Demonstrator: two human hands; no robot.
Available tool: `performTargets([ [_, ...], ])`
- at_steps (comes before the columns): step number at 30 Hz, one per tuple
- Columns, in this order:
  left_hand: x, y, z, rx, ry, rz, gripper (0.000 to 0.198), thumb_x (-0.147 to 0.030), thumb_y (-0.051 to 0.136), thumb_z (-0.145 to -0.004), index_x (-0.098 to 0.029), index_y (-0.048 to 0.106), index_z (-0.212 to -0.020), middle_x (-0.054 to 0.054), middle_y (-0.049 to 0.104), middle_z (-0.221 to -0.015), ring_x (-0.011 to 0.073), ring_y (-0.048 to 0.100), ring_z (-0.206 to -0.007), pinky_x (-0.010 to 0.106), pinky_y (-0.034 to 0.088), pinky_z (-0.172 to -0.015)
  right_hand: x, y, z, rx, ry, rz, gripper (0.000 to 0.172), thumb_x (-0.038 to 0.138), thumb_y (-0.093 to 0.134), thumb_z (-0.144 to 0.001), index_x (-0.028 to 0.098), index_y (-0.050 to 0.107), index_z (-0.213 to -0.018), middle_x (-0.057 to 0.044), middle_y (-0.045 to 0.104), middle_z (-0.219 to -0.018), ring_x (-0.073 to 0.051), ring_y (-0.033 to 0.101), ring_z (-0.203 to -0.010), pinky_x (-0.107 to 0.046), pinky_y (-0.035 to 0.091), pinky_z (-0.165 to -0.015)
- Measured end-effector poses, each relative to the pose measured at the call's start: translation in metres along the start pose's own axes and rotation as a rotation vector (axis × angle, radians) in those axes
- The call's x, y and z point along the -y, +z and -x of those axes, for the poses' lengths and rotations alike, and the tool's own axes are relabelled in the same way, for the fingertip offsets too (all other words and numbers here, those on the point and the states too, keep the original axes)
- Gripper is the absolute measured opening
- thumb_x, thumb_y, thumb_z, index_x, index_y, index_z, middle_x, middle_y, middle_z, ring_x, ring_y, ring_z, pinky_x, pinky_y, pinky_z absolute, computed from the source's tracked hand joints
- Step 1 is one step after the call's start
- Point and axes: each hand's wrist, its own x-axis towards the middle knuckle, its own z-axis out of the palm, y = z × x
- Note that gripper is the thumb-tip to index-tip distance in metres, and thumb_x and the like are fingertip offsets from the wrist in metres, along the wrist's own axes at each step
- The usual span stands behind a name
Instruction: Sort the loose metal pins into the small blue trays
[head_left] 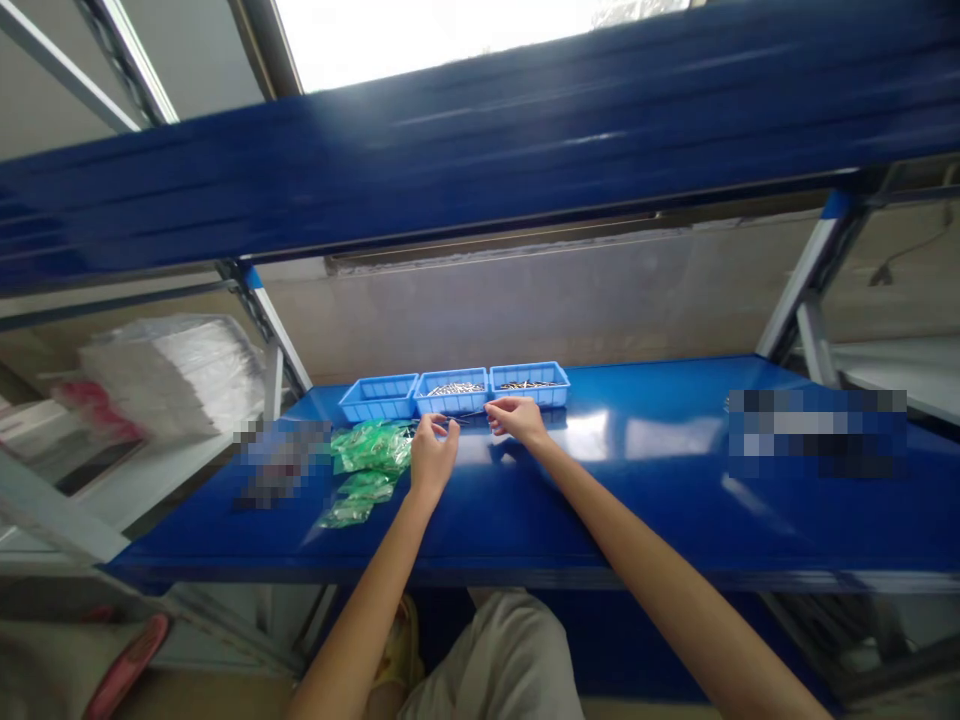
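While the right hand (516,416) is pinching a thin strand (471,414), likely light, best held endwise, the left hand (433,452) is holding bent fingers nearby, grip unclear.

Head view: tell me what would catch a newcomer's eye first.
Probably the broad dark-blue shelf spanning the upper part of the picture. Next come the left hand and right hand, close together over the blue tabletop, with something thin visible between them. Just beyond the hands stand three light-blue trays in a row, and shiny green packets lie to the left of the left hand.
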Motion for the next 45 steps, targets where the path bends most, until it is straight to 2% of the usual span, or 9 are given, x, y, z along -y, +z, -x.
performTargets([
  [6,-0.001,0.003,0.001,0.017,0.019,-0.051,0.014,-0.032,0.049,-0.07,-0.018,0.053,-0.073,0.002,0.056,-0.067,0.0166,0.055,-0.063,0.03,0.043,-0.064,0.0,0.006,-0.011,0.139,-0.05,-0.277,0.024,0.025,0.06,-0.072,0.015,0.062,-0.094,-0.009,0.067,-0.089,-0.018,0.064,-0.081,-0.026,0.055,-0.06],
  [10,-0.001,0.003,0.001,0.024,-0.006,-0.002,0.015,-0.031,0.05,-0.069,-0.018,0.054,-0.074,0.001,0.056,-0.066,0.0148,0.055,-0.06,0.029,0.044,-0.062,0.001,0.004,-0.014,0.2,-0.068,-0.297,0.042,0.025,0.064,-0.069,0.017,0.056,-0.109,-0.011,0.061,-0.108,-0.019,0.062,-0.088,-0.026,0.055,-0.061],
  [16,-0.006,0.0,0.001,0.096,-0.111,0.226,0.021,-0.031,0.05,-0.067,-0.017,0.055,-0.082,0.0,0.055,-0.066,0.0107,0.054,-0.05,0.022,0.045,-0.044,-0.007,0.004,-0.009,0.151,-0.033,-0.121,0.028,0.025,0.058,-0.074,0.016,0.061,-0.1,-0.008,0.065,-0.097,-0.015,0.063,-0.073,-0.019,0.05,-0.047],
  [19,-0.009,-0.001,0.001,0.175,-0.173,0.29,0.017,-0.024,0.049,-0.065,-0.016,0.057,-0.077,0.0,0.055,-0.063,0.0093,0.052,-0.047,0.019,0.043,-0.038,-0.011,0.007,-0.003,0.154,-0.1,0.024,0.025,0.025,0.057,-0.073,0.016,0.064,-0.095,-0.006,0.066,-0.084,-0.012,0.061,-0.061,-0.018,0.046,-0.044],
  [26,-0.001,0.002,-0.002,0.169,-0.147,0.284,0.015,-0.02,0.048,-0.063,-0.016,0.059,-0.073,0.0,0.056,-0.061,0.009,0.052,-0.044,0.016,0.038,-0.031,-0.018,0.015,0.011,0.094,-0.389,0.481,0.018,0.018,0.056,-0.068,0.023,0.068,-0.081,-0.001,0.06,-0.089,-0.007,0.053,-0.057,-0.023,0.044,-0.06],
  [29,0.0,0.003,-0.003,0.194,-0.161,0.323,0.015,-0.024,0.049,-0.063,-0.015,0.06,-0.069,0.0,0.055,-0.058,0.0086,0.05,-0.041,0.017,0.038,-0.032,-0.018,0.015,0.013,0.109,-0.407,0.543,0.018,0.018,0.054,-0.069,0.024,0.068,-0.08,0.0,0.058,-0.087,-0.007,0.052,-0.057,-0.022,0.042,-0.058],
  [35,-0.003,0.001,-0.002,0.291,-0.274,0.71,0.024,-0.037,0.047,-0.066,-0.015,0.055,-0.066,0.003,0.056,-0.068,0.0137,0.058,-0.061,0.019,0.041,-0.038,-0.015,0.013,0.015,0.127,-0.434,0.606,0.018,0.018,0.054,-0.069,0.024,0.067,-0.08,0.001,0.057,-0.084,-0.009,0.053,-0.061,-0.022,0.039,-0.059],
  [43,-0.011,-0.005,-0.002,0.355,-0.421,0.952,0.024,-0.036,0.05,-0.063,-0.014,0.052,-0.074,0.0,0.053,-0.062,0.0103,0.053,-0.05,0.018,0.032,-0.037,-0.011,0.014,0.018,0.13,-0.404,0.631,0.017,0.018,0.054,-0.07,0.024,0.067,-0.079,0.001,0.06,-0.086,-0.01,0.054,-0.062,-0.022,0.038,-0.059],
  [45,-0.011,-0.005,-0.003,0.358,-0.429,0.989,0.025,-0.035,0.05,-0.063,-0.014,0.053,-0.075,0.0,0.055,-0.064,0.0108,0.054,-0.052,0.019,0.036,-0.041,-0.011,0.015,0.018,0.13,-0.403,0.642,0.017,0.018,0.054,-0.07,0.023,0.067,-0.079,0.001,0.06,-0.087,-0.009,0.054,-0.062,-0.022,0.037,-0.058],
])
